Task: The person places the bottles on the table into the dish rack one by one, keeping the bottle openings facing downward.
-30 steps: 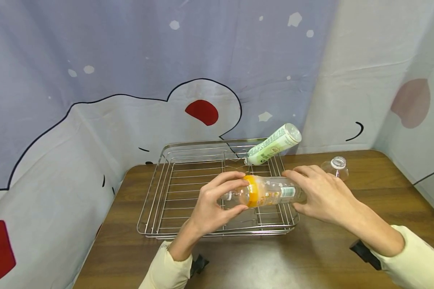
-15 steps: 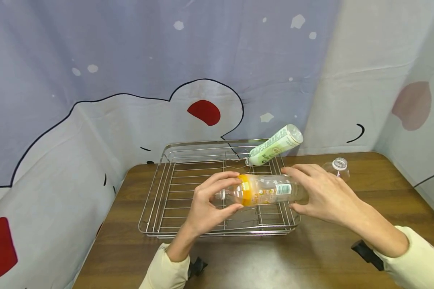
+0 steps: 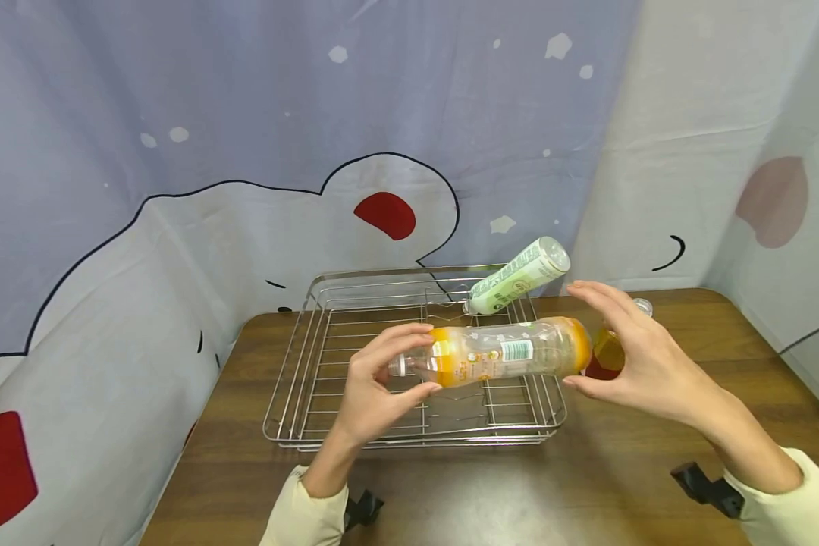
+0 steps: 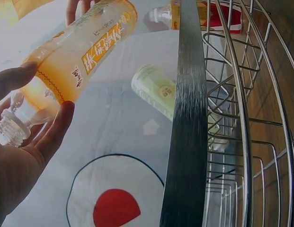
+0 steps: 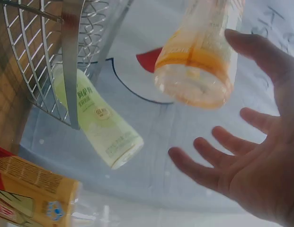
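Observation:
My left hand (image 3: 375, 390) grips the neck end of a clear plastic bottle with an orange-banded label (image 3: 498, 355). The bottle lies sideways above a wire basket (image 3: 409, 442), its uncapped mouth (image 4: 13, 130) towards the left palm. At the base end, my right hand (image 3: 648, 360) has its fingers spread apart. The right thumb is close to the bottle's side; whether it touches I cannot tell. A green-labelled bottle (image 3: 519, 277) leans upside down in the basket's back right corner. Behind the right hand, partly hidden, stands a bottle with a yellow and red label (image 5: 33, 191).
The wire basket has a raised metal rim (image 4: 190, 109) and stands on a brown wooden table (image 3: 505, 493). A printed curtain (image 3: 259, 98) hangs close behind the table and along its sides.
My right hand has loosened from the bottle's base and moved right, uncovering its orange end. The left hand has carried the bottle slightly left.

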A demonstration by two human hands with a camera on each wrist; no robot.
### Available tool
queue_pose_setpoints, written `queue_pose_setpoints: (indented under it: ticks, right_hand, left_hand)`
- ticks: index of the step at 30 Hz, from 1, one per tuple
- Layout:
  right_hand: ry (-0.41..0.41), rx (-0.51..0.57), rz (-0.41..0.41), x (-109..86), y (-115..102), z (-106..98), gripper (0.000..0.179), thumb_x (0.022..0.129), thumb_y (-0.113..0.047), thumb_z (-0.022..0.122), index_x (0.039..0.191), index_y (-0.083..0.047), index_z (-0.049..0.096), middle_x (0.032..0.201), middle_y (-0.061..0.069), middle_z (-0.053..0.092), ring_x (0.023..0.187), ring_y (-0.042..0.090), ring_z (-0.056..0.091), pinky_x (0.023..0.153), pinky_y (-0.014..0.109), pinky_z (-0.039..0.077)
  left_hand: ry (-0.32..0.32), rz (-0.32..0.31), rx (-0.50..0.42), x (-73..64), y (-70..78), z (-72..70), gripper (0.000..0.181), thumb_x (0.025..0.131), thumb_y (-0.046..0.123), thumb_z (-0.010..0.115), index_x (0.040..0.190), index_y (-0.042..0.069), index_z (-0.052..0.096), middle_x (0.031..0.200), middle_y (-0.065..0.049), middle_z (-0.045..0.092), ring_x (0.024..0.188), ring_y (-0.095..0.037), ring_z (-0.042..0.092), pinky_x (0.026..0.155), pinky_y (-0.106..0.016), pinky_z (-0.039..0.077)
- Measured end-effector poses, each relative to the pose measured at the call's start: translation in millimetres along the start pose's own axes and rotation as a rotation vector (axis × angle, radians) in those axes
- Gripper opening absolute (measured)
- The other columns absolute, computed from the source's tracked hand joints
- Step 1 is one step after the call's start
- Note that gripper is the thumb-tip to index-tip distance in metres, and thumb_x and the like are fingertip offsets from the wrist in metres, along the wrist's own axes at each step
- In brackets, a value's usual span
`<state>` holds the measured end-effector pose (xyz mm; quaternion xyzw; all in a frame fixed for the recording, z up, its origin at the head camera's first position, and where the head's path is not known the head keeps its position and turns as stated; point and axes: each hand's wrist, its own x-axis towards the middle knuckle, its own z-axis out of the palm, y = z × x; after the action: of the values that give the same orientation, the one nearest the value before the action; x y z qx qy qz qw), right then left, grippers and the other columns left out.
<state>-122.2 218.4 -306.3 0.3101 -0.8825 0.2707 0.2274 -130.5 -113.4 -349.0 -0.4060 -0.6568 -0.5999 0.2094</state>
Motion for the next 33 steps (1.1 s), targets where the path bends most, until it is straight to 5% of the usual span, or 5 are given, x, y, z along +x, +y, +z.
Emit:
queue_pose_setpoints:
  ticks: [4, 9, 17, 33]
  right_hand:
    - [0.053, 0.115, 0.01, -8.0, 6, 0, 0.115, 0.048, -0.005, 0.098, 0.148, -0.006, 0.041, 0.148, 0.006, 0.042, 0.124, 0.004, 0.045, 0.09, 0.009, 0.042]
    - [0.104, 0.332, 0.018, -18.0, 13, 5, 0.12, 0.046, 0.013, 0.093, 0.149, 0.0, 0.036, 0.15, 0.005, 0.04, 0.128, 0.008, 0.045, 0.09, 0.014, 0.048]
    - [0.161, 0.938, -0.054, -30.6, 21, 28, 0.113, 0.052, 0.041, 0.066, 0.15, 0.011, 0.017, 0.155, 0.022, 0.026, 0.138, 0.031, 0.034, 0.094, 0.029, 0.051]
    - [0.25, 1.269, -0.05, -31.8, 6, 69, 0.105, 0.062, 0.034, 0.065, 0.151, 0.009, 0.016, 0.154, 0.028, 0.027, 0.133, 0.03, 0.041, 0.101, 0.033, 0.047]
  left_hand:
    - [0.014, -0.019, -0.069, -1.7, -0.8, -2.3, 0.054, 0.061, -0.026, 0.079, 0.111, -0.013, 0.063, 0.12, -0.031, 0.058, 0.112, -0.026, 0.059, 0.077, -0.036, 0.059]
    - [0.03, -0.042, -0.118, -3.9, -1.7, -4.0, 0.054, 0.061, -0.028, 0.077, 0.111, -0.014, 0.062, 0.12, -0.032, 0.057, 0.112, -0.024, 0.06, 0.076, -0.04, 0.059]
    - [0.038, -0.068, -0.163, -5.9, -1.8, -5.4, 0.056, 0.062, -0.029, 0.076, 0.114, -0.014, 0.062, 0.122, -0.03, 0.057, 0.112, -0.026, 0.06, 0.076, -0.042, 0.058]
    - [0.029, -0.077, -0.239, -6.1, -4.2, -2.5, 0.051, 0.067, -0.023, 0.077, 0.115, -0.014, 0.061, 0.124, -0.025, 0.06, 0.113, -0.029, 0.06, 0.077, -0.044, 0.058]
